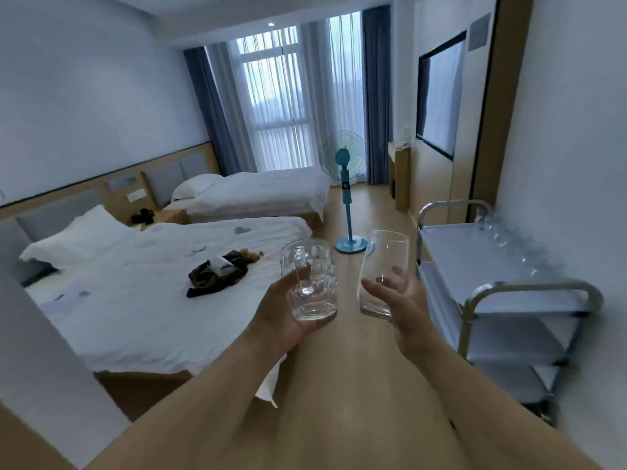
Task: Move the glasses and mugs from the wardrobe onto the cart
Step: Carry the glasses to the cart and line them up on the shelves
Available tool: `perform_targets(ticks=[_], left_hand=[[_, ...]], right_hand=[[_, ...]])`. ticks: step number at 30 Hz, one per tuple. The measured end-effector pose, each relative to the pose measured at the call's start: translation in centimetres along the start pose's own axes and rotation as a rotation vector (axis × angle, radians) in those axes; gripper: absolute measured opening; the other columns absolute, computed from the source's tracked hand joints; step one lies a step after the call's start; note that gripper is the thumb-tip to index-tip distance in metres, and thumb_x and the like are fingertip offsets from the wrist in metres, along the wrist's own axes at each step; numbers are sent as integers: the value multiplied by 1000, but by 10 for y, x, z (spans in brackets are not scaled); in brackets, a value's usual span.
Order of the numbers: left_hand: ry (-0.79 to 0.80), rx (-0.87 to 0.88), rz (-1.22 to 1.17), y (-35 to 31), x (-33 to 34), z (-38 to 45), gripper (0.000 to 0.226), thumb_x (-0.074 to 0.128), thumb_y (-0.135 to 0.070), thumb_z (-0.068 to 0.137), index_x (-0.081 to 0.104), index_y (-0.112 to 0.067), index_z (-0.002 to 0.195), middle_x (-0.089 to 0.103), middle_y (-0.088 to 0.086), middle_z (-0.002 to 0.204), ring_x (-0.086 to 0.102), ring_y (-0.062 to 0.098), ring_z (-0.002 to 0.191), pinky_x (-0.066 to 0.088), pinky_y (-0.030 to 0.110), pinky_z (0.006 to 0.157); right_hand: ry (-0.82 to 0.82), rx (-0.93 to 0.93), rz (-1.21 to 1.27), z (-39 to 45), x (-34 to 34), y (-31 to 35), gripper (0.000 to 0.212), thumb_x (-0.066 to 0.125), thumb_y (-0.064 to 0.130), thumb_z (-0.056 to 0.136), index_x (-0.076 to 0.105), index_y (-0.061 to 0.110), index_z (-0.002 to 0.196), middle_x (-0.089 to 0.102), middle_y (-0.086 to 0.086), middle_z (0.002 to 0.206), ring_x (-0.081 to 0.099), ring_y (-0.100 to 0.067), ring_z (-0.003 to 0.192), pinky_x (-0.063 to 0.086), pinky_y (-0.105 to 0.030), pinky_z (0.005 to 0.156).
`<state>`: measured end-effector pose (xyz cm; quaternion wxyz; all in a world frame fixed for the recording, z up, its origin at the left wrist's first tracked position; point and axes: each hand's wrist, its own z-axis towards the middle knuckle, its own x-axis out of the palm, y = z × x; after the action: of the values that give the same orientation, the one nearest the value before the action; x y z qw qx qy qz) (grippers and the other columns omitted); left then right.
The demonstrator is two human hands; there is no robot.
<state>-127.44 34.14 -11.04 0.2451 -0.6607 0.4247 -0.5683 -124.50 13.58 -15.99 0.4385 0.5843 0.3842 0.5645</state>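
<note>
Left hand (281, 312) grip closed around dimpled mug (310, 278), right hand (398, 301) grip curled around tall glass (383, 271), cart (529, 290) at right

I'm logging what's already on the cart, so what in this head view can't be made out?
- Glasses on the cart's top shelf: motion blur smears them, so no count.
- Wardrobe: outside the frame.
- Cart lower shelves: the near end blurred, contents unclear.
- Right hand's grip on the tall glass: seen only through the glass.
- Left hand's fingers: behind the mug.
</note>
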Motion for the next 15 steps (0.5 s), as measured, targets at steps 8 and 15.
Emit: perform_targets(ticks=[8, 15], left_hand=[[70, -79, 55, 22, 41, 96, 61, 81, -25, 74, 64, -9, 131, 67, 22, 124, 68, 38, 104, 55, 54, 91], [294, -175, 76, 17, 70, 197, 27, 73, -32, 84, 79, -11, 101, 74, 13, 97, 74, 32, 83, 59, 51, 81]], right_hand=[[-187, -18, 3, 28, -62, 11, 92, 91, 31, 62, 42, 18, 139, 62, -11, 124, 72, -27, 98, 63, -45, 73], [-337, -106, -81, 87, -81, 24, 95, 87, 33, 72, 36, 15, 149, 62, -6, 120, 74, -22, 90, 63, -38, 70]])
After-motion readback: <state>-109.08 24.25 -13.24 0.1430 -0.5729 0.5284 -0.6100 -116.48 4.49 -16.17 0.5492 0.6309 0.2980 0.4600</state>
